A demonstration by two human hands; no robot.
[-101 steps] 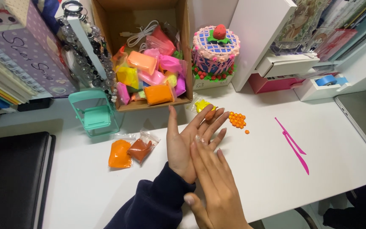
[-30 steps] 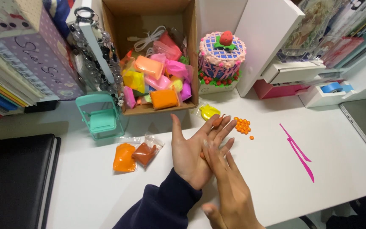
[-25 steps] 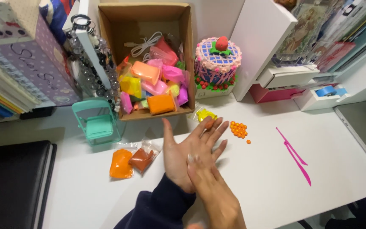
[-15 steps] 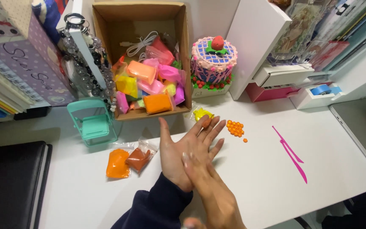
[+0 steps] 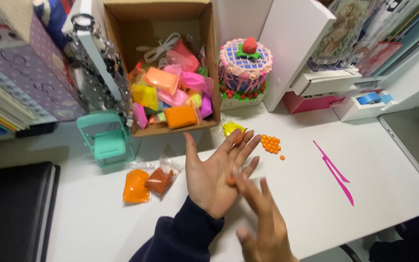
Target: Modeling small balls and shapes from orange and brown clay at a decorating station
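Your right hand [image 5: 260,221] has slid back toward you since a moment ago, so only its fingertips now rest on the open palm of your left hand [image 5: 217,177]. A small orange lump of soft clay [image 5: 231,181] lies pinched between those fingertips and the left palm. The cluster of tiny orange clay balls [image 5: 270,144] sits on the white desk [image 5: 316,204] just beyond your left fingertips.

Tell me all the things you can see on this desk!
clay strip: one, orange, between both palms
clay balls: small pile, orange, right of fingertips
clay packets: two, orange and brown, left of palm
cardboard box: one, brown, holding bright clay packs, at back
toy chair: one, mint, beside box
cake model: one, pink and blue, at back
plastic tools: two, pink, on right
yellow clay: one lump, by box
left hand: open, palm up
right hand: flat, across left palm
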